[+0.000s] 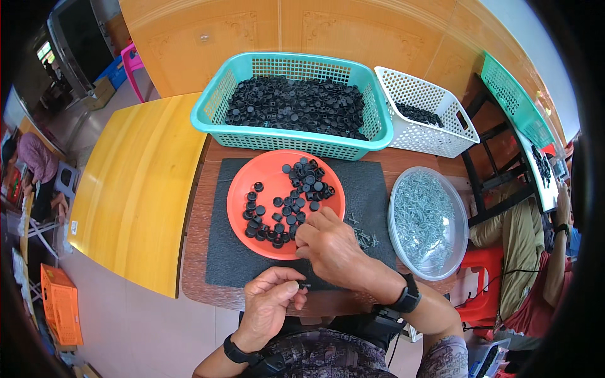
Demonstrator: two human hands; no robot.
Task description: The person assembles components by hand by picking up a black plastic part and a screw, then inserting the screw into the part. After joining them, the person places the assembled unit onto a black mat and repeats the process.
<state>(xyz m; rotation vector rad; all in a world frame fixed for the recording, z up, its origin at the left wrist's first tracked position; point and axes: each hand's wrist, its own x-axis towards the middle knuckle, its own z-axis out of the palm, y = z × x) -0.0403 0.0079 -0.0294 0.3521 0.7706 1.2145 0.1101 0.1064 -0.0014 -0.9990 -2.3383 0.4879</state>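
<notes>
My left hand (270, 301) is closed, pinching a small black cap with a metal screw (303, 285) sticking out of it, just beyond the near edge of the red plate (238, 189). Over that plate's near right rim is my right hand (331, 247), its fingers curled together and pointing down; whatever they hold is hidden. Many round black caps (291, 211) lie loose on the plate, heaped toward its far right. A few loose screws (364, 238) rest on the dark mat (217, 252) beside my right hand.
Beyond the plate stands a teal basket (290, 140) of black caps, with a white basket (435, 140) to its right. A clear tub (463, 239) of screws sits at right. A yellow table (135, 195) adjoins on the left. Another person (548, 277) sits at far right.
</notes>
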